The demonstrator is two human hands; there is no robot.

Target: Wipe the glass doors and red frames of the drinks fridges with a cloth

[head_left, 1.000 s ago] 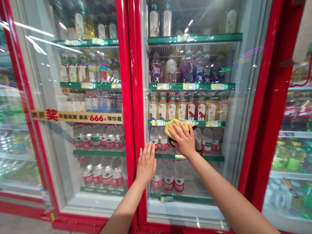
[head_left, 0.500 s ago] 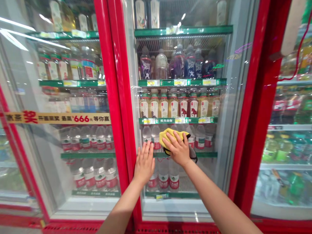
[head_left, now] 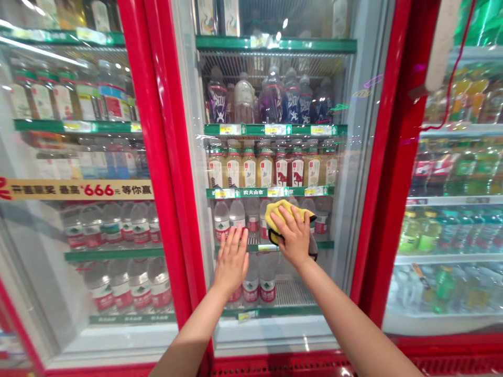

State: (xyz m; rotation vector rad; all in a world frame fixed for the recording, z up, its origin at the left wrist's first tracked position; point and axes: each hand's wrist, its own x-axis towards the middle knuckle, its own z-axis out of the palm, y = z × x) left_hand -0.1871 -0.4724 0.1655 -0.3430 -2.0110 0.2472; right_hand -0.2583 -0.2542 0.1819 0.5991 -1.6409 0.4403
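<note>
A yellow cloth (head_left: 273, 210) with black edging and a grey underside lies against the glass door (head_left: 255, 269) of a red-framed drinks cooler. My right hand (head_left: 293, 235) presses it to the glass with spread fingers, at the height of a shelf of water bottles (head_left: 222, 217). To its left, my left hand (head_left: 231, 260) is open, palm toward the same door, fingers stretched upward and holding nothing. Whether its whole palm touches the glass cannot be told. Part of the cloth is hidden under my right hand.
Red door frames (head_left: 167, 131) stand left and right of this door. Behind the glass are shelves of tea bottles (head_left: 249, 170) and dark drink bottles (head_left: 271, 99). A neighbouring door bears a yellow strip (head_left: 78, 189). More bottles stand in the right-hand cooler (head_left: 444, 201).
The view has swung to the right. My right hand and the cloth have slid rightward across the glass. My left hand has also shifted right, away from the red frame.
</note>
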